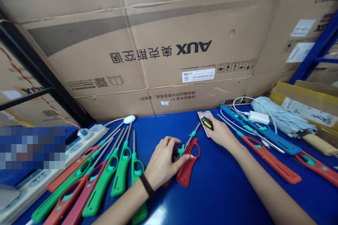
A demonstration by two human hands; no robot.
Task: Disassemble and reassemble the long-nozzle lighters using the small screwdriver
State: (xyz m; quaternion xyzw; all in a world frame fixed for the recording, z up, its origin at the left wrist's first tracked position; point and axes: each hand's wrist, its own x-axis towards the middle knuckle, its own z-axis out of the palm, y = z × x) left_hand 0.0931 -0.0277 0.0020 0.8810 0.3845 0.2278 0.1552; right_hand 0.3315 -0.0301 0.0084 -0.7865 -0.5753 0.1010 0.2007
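My left hand point(164, 160), with a dark band at its wrist, curls around an opened red gas lighter point(183, 177) on the blue table. The thumb presses on the lighter's red casing and the other fingers bend over its far side. The casing is split apart, showing teal parts point(180, 150) inside, and a metal tube points away from me. My right hand point(219, 130) grips a short black-and-yellow tool handle point(207, 123), whose tip I cannot make out. It is over a smartphone point(204, 114) lying on the table, and the hand partly covers the phone.
Several green and red lighters point(91, 186) lie in a row at left, beside a white power strip point(66, 158). At right are more red lighters point(271, 158), a blue lighter point(274, 135), a white charger point(258, 117) and a folded umbrella point(282, 116). A cardboard wall point(158, 24) stands behind.
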